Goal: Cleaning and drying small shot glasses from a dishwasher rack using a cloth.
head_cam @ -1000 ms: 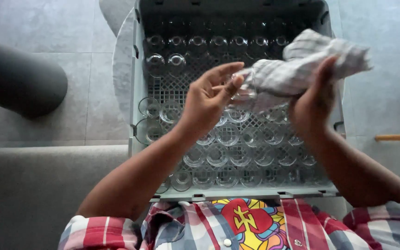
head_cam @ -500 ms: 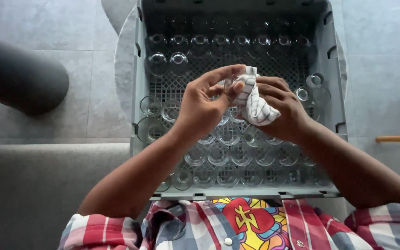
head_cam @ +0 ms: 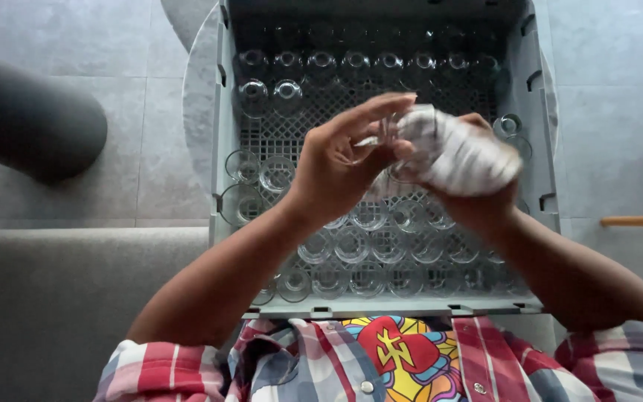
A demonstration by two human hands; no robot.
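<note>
My left hand (head_cam: 340, 160) holds a small clear glass (head_cam: 390, 149) by its side, fingers stretched out above it. My right hand (head_cam: 478, 201) is mostly hidden under a bunched white cloth (head_cam: 459, 152) that it presses against and into the glass. Both hands hover over a grey plastic crate (head_cam: 225, 164) filled with rows of small clear glasses (head_cam: 351, 246) standing upright. Two separate groups of glasses sit at the crate's far end (head_cam: 321, 63) and along its left side (head_cam: 258, 175).
The crate rests on a round pale marble table (head_cam: 199, 112) over a grey tiled floor. A dark grey rounded cushion (head_cam: 27, 119) lies to the left, a grey sofa seat (head_cam: 53, 298) is near me, and a wooden bar (head_cam: 638, 221) shows at the right edge.
The cloth, spread loose and held high a second ago, is now bunched tight around my right hand and pushed against the glass in my left hand.
</note>
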